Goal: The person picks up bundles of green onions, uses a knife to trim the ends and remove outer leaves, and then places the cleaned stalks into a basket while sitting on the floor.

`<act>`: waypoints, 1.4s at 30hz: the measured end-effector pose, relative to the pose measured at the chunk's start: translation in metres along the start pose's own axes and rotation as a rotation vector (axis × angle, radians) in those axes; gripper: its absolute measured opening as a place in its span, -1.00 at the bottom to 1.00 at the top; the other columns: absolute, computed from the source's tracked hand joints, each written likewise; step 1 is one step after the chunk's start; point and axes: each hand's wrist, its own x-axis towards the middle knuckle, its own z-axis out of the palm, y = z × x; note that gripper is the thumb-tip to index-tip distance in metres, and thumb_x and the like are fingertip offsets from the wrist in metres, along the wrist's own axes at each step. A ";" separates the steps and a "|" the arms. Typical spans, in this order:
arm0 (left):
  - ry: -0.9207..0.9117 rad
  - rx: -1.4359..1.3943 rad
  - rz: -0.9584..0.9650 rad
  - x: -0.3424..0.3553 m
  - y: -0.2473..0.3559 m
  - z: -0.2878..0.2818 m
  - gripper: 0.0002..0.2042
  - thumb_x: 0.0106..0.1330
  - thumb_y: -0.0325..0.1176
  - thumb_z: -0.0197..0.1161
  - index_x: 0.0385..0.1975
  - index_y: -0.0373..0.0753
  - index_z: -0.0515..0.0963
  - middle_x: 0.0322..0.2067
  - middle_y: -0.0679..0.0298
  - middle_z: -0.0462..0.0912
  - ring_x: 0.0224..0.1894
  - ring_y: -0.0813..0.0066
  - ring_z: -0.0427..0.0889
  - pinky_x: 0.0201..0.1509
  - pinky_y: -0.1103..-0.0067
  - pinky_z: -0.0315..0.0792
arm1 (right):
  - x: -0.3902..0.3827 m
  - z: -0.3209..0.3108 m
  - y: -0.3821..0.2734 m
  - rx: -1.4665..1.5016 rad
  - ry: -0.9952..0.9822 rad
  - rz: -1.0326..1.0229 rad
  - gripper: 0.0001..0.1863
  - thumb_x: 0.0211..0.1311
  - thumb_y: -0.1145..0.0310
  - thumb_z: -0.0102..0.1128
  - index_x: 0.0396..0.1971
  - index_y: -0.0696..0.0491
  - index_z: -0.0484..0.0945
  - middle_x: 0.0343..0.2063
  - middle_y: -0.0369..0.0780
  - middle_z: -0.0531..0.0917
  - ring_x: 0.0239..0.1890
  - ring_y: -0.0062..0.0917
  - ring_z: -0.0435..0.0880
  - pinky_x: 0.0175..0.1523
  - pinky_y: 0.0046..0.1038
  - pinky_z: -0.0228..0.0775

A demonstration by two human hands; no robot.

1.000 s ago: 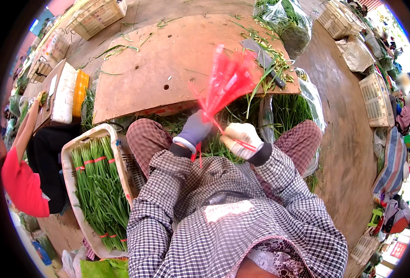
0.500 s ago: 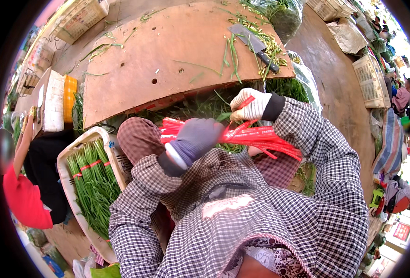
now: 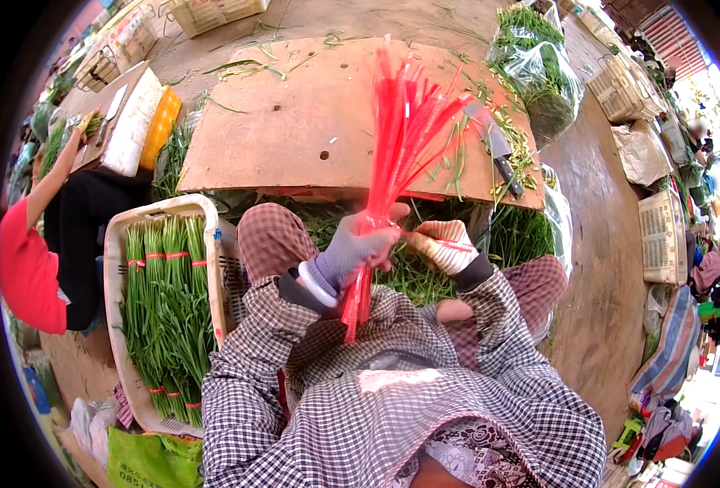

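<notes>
My left hand [image 3: 356, 248], in a grey knit glove with a white band at the wrist, is closed round a sheaf of red plastic strips [image 3: 392, 154]. The strips stand up and fan out over the board, while their lower ends hang below my fist. To the right of it, my right hand [image 3: 445, 246], in a white-and-tan striped glove, has its fingers curled in a pinch on a thin red strip. That strip runs across toward the sheaf. Both hands are above my lap, with loose green leaves beneath them.
A wooden board [image 3: 246, 154] lies ahead, with a cleaver [image 3: 498, 154] and cut stem bits on its right. At my left, a white crate [image 3: 113, 268] holds tied green bundles [image 3: 165, 301]. A person in red [image 3: 30, 268] sits farther left. Bagged greens [image 3: 539, 65] stand far right.
The sheaf of strips has swung from lying sideways to upright in my left hand. My right hand has come lower, beside the left fist. The view has shifted, showing more of the crate.
</notes>
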 end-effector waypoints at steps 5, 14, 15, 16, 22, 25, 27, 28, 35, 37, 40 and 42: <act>0.081 0.229 -0.045 0.022 -0.029 -0.030 -0.58 0.19 -0.37 0.17 0.07 -0.31 0.38 -0.64 0.46 0.38 -0.70 0.74 0.34 -0.59 0.70 0.37 | 0.001 0.009 0.009 -0.059 0.070 -0.303 -0.83 0.16 0.36 0.16 -0.46 0.15 0.62 -0.66 -0.32 0.55 -0.65 -0.69 0.45 -0.53 -0.58 0.29; 0.249 1.428 0.246 0.058 -0.068 -0.036 -0.57 0.16 -0.18 0.19 0.00 -0.18 0.35 -0.29 0.04 0.63 -0.24 0.08 0.63 -0.26 0.36 0.50 | 0.054 0.035 0.029 -0.388 0.046 -0.536 -0.89 0.09 0.48 0.25 -0.55 0.19 0.56 -0.68 -0.19 0.55 -0.58 -0.61 0.49 -0.42 -0.49 0.36; 0.263 1.519 0.264 0.059 -0.069 -0.029 -0.53 0.17 -0.15 0.17 0.05 -0.17 0.30 -0.32 0.04 0.63 -0.27 0.04 0.64 -0.31 0.33 0.51 | 0.054 0.035 0.032 -0.266 0.046 -0.495 -0.89 0.09 0.48 0.25 -0.55 0.19 0.56 -0.68 -0.19 0.55 -0.58 -0.61 0.49 -0.42 -0.49 0.36; 0.183 1.540 0.110 0.060 -0.067 -0.027 -0.53 0.17 -0.10 0.16 0.05 -0.14 0.31 -0.34 0.05 0.63 -0.30 0.05 0.64 -0.32 0.35 0.50 | 0.054 0.036 0.034 -0.144 0.047 -0.453 -0.90 0.09 0.48 0.24 -0.54 0.19 0.56 -0.69 -0.19 0.55 -0.58 -0.61 0.49 -0.41 -0.49 0.37; 0.092 1.528 0.123 0.055 -0.089 -0.029 -0.67 0.21 -0.11 0.12 -0.15 -0.19 0.48 -0.38 0.09 0.62 -0.38 0.09 0.63 -0.34 0.31 0.46 | 0.044 0.016 0.027 -0.287 0.109 -0.366 -0.77 0.07 0.33 0.24 -0.37 0.21 0.59 -0.56 -0.13 0.62 -0.48 -0.53 0.61 -0.33 -0.48 0.45; 0.005 0.793 0.177 0.048 -0.075 -0.024 -0.60 0.26 -0.02 0.01 -0.19 -0.26 0.51 -0.57 0.18 0.55 -0.51 0.33 0.57 -0.42 0.48 0.45 | 0.014 0.010 0.003 -0.180 0.194 -0.451 -0.81 0.07 0.36 0.21 -0.41 0.19 0.61 -0.63 -0.21 0.60 -0.54 -0.61 0.58 -0.39 -0.52 0.44; 0.093 0.305 -0.178 0.044 -0.057 -0.014 -0.55 0.32 0.02 -0.06 -0.27 -0.32 0.50 -0.69 0.34 0.37 -0.68 0.59 0.34 -0.64 0.62 0.28 | -0.009 -0.009 -0.004 -0.038 0.095 -0.130 -0.84 0.08 0.39 0.19 -0.45 0.18 0.62 -0.67 -0.25 0.61 -0.61 -0.68 0.55 -0.46 -0.58 0.42; 0.041 0.229 -0.145 0.041 -0.054 -0.014 -0.49 0.38 0.06 -0.15 -0.29 -0.35 0.48 -0.73 0.43 0.28 -0.75 0.67 0.23 -0.73 0.68 0.15 | -0.003 -0.013 0.022 -0.089 0.118 -0.194 -0.86 0.10 0.41 0.18 -0.48 0.17 0.63 -0.69 -0.29 0.60 -0.66 -0.75 0.51 -0.53 -0.63 0.38; -0.641 -0.981 -0.445 0.018 -0.024 0.046 -0.33 0.40 0.13 -0.23 0.01 -0.52 0.34 -0.78 0.48 0.11 -0.80 0.75 0.10 -0.68 0.71 0.19 | 0.023 0.014 0.034 0.595 -0.093 -0.344 -0.69 0.11 0.42 0.24 -0.11 0.14 0.55 -0.20 -0.19 0.64 -0.19 -0.56 0.59 -0.09 -0.47 0.44; -0.778 -1.035 -0.370 0.014 -0.025 0.054 -0.31 0.41 0.14 -0.24 0.05 -0.56 0.29 -0.79 0.49 0.12 -0.81 0.80 0.14 -0.69 0.76 0.18 | 0.023 0.020 0.021 0.817 -0.189 -0.233 -0.72 0.11 0.44 0.24 -0.14 0.12 0.56 -0.25 -0.22 0.65 -0.26 -0.59 0.58 -0.16 -0.48 0.45; -0.789 -1.128 -0.303 0.011 -0.018 0.056 -0.32 0.42 0.13 -0.26 0.05 -0.54 0.28 -0.79 0.51 0.12 -0.81 0.82 0.14 -0.68 0.77 0.21 | 0.018 0.024 0.012 0.930 -0.195 -0.150 -0.76 0.11 0.47 0.23 -0.17 0.09 0.58 -0.33 -0.25 0.65 -0.36 -0.64 0.57 -0.27 -0.49 0.46; -0.809 -1.190 -0.267 0.012 -0.019 0.047 -0.34 0.43 0.12 -0.28 0.03 -0.53 0.29 -0.75 0.50 0.16 -0.76 0.81 0.18 -0.65 0.75 0.24 | 0.015 0.028 0.012 0.862 -0.159 -0.155 -0.78 0.11 0.49 0.22 -0.20 0.07 0.59 -0.37 -0.28 0.65 -0.42 -0.67 0.57 -0.34 -0.49 0.47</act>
